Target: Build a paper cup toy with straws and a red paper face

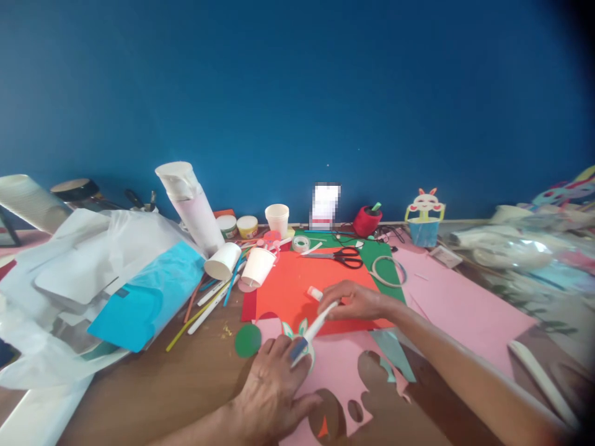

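My right hand is closed round the upper end of a white marker with a dark blue section near its lower end. The marker slants down to a white paper cutout with green-edged ears, partly hidden by my left hand. That hand lies palm down with its thumb spread away, its fingertips on the cutout beside the marker's lower end. The marker's tip is not clear. Beneath are pink paper with cut-out holes and an orange sheet. A small white-and-pink piece lies by my right fingers.
Black-handled scissors and a tape roll lie behind. Paper cups, straws and a plastic bag are left. A bunny-decorated blue cup stands right, near clear plastic bags. A blue wall rises behind.
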Demonstrator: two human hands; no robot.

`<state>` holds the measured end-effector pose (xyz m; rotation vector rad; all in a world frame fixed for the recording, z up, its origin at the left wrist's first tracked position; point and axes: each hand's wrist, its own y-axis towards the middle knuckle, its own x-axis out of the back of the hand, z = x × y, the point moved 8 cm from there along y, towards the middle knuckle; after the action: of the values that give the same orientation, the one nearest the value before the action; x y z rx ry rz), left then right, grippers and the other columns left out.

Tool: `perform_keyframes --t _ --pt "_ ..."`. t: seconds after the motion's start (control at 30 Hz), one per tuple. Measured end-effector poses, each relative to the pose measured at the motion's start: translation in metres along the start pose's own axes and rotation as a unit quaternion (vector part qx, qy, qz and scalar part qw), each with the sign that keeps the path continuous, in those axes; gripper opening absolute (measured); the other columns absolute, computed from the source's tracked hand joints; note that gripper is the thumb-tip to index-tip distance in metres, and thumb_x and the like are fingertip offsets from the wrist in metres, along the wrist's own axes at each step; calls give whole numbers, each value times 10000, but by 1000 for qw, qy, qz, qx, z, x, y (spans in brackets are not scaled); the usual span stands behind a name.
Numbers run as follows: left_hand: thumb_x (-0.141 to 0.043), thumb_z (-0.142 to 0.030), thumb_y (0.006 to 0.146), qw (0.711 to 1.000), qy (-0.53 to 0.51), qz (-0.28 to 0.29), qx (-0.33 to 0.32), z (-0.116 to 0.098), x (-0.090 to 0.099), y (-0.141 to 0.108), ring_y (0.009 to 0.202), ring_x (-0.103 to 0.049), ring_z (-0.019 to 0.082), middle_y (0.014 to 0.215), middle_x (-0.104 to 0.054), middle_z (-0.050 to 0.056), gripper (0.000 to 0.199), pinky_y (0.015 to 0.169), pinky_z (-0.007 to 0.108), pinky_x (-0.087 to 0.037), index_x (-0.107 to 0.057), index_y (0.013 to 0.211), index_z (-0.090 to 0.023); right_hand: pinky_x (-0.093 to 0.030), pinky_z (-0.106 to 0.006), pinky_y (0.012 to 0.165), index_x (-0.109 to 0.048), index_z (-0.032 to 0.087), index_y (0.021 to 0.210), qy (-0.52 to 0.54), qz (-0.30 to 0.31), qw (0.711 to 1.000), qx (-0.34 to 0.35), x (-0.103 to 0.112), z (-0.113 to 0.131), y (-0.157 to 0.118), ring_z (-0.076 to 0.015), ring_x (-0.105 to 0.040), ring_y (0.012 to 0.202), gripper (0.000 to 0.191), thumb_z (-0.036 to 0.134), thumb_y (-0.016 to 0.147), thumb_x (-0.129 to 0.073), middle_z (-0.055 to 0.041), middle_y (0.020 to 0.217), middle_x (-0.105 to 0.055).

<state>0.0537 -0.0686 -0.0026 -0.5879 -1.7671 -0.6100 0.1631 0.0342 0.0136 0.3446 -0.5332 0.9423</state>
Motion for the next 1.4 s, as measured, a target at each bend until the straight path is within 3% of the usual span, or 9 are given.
perform_keyframes --t 0.07,0.13,0.4,0.53,0.73,0.9,1.13,1.4 --pt "-390 -591 760 1000 -10 1 1 -1 2 1 897 -427 240 1083 -499 63 468 747 392 -369 -537 1015 -226 -415 -200 608 -651 129 920 67 38 996 -44 -6 -5 -5 -105 -549 682 264 326 774 -553 -43 787 -633" --pt "-399 -619 737 1000 -15 -3 3 -2 5 2 880 -427 234 1083 -494 69 504 742 388 -368 -548 983 -206 -408 -194 591 -660 117 896 95 38 992 -69 -6 -6 -8 -98 -537 653 274 333 746 -581 -31 737 -622" --pt "-435 -598 726 999 -32 -1 2 -5 8 2 879 -433 240 1040 -504 73 493 743 395 -372 -546 1003 -205 -382 -170 549 -660 129 897 127 97 984 -75 -35 16 -13 -73 -507 605 254 293 712 -605 -9 701 -614" --pt "-495 -650 647 999 -38 16 0 -4 6 1 909 -425 257 1116 -486 78 620 773 421 -365 -513 1089 -216 -367 -160 528 -662 126 861 103 75 987 -100 -33 10 -15 -63 -492 581 199 222 702 -590 2 692 -606" --pt "-413 -463 807 1000 -14 4 6 -3 3 0 941 -423 253 1153 -491 55 404 789 415 -362 -480 1132 -233 -377 -161 529 -653 129 875 136 82 983 -89 -33 14 -15 -69 -509 590 207 220 697 -599 8 683 -601" --pt "-414 -372 819 1000 -12 -10 12 -4 3 -2 946 -422 247 1165 -481 57 354 804 416 -366 -471 1135 -222 -407 -179 602 -641 138 898 186 67 978 -60 -34 27 -12 -79 -525 658 244 256 684 -643 0 753 -597" --pt "-429 -320 810 999 -12 -34 10 -7 7 -1 906 -444 237 1070 -509 102 285 776 406 -389 -532 1024 -163 -450 -227 698 -632 111 948 233 92 968 -4 -63 48 -2 -125 -566 768 264 251 727 -605 -62 850 -629" --pt "-438 -283 798 1000 1 -29 -2 -8 8 2 893 -451 247 1042 -517 116 318 750 409 -397 -506 1063 -122 -457 -225 644 -640 97 839 311 9 950 -21 -71 39 0 -108 -553 685 189 249 739 -591 -34 705 -601"
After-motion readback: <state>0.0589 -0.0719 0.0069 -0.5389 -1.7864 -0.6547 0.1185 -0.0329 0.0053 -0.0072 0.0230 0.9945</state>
